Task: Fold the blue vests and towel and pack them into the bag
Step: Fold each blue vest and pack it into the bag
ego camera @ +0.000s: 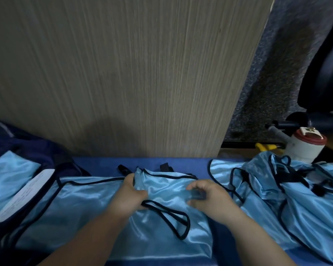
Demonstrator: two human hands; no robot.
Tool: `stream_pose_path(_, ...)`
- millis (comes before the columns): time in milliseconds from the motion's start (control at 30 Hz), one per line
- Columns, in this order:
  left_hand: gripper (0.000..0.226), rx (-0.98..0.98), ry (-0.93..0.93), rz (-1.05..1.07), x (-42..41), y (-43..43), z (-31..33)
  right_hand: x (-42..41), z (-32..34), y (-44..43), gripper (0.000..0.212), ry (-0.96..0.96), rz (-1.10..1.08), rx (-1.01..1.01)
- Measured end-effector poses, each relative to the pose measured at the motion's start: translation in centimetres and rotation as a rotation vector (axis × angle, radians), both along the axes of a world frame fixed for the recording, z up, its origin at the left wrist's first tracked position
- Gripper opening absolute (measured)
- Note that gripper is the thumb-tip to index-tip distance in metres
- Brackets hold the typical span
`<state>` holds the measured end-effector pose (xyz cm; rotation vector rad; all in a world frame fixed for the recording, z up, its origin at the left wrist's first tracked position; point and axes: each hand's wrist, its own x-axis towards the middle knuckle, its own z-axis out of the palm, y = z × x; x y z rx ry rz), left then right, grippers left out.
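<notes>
Both hands on the blue vest [81,200], spread flat directly beneath them. Left hand [130,191] grips a bunched fold near its top edge. Right hand [206,196]: fingers curled at the cloth, blurred, grip unclear. More vests [306,198] piled just right.

bare tabletop [123,73] ahead; vest heap [296,189] right

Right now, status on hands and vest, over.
Left hand gripping vest top edge. Right hand pinching its fabric, blurred. Unfolded vests heaped right, clear of hands.
</notes>
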<state>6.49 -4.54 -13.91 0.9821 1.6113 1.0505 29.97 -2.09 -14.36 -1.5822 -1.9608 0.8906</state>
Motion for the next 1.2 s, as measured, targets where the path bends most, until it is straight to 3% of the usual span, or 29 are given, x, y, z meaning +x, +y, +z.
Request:
stream_pose_path(100,0.06,-0.018,-0.002,-0.046,-0.2,0.0,0.0,-0.1,-0.6,0.1,0.047,-0.078,0.033,0.04)
stream_pose_path(233,0.086,0.102,0.58,-0.028,-0.8,0.0,-0.7,0.1,-0.2,0.1,0.082,-0.232,0.16,-0.013)
stream_pose_path(300,0.069,0.391,0.813,-0.044,-0.9,0.1,-1.1,0.0,0.0,0.0,0.098,-0.387,0.236,-0.053)
stream_pose_path(367,0.04,0.68,0.854,-0.205,-0.6,0.6,-1.4,0.0,0.2,0.0,0.113,-0.474,0.277,-0.098)
stream_pose_path(433,0.027,0.765,0.888,-0.397,-0.2,0.9,-2.2,0.2,0.4,0.0,0.124,-0.539,0.297,-0.13)
stream_pose_path(533,0.031,0.609,1.103,-0.536,-0.7,1.5,-4.8,1.1,0.6,0.1,0.134,-0.595,0.296,-0.171)
stream_pose_path(633,0.062,0.409,1.221,-0.554,-1.0,1.4,-5.2,2.0,0.8,0.3,0.137,-0.626,0.281,-0.206)
stream_pose_path(700,0.09,0.352,1.195,-0.588,-1.0,1.6,-5.0,2.4,1.1,0.4,0.141,-0.617,0.281,-0.238)
stream_pose_path(767,0.101,0.302,1.209,-0.615,-0.7,1.5,-4.4,2.6,1.2,0.4,0.145,-0.602,0.29,-0.266)
stream_pose_path(833,0.099,0.268,1.223,-0.626,-0.5,1.5,-4.2,2.7,1.0,0.6,0.138,-0.557,0.261,-0.267)
stream_pose_path(900,0.096,0.26,1.231,-0.637,-0.5,1.4,-4.1,2.5,1.0,0.8,0.119,-0.363,0.118,-0.245)
stream_pose_path(1000,0.096,0.249,1.238,-0.646,-0.7,1.5,-4.4,2.2,1.0,1.2,0.038,-0.112,-0.188,-0.211)
stream_pose_path(1067,0.095,0.261,1.234,-0.639,-0.8,1.5,-4.5,1.5,1.0,0.8,0.032,-0.086,-0.243,-0.307)
stream_pose_path(1200,0.091,0.261,1.215,-0.638,-0.7,1.4,-4.6,0.4,0.3,-0.1,0.022,-0.042,-0.11,-0.402)
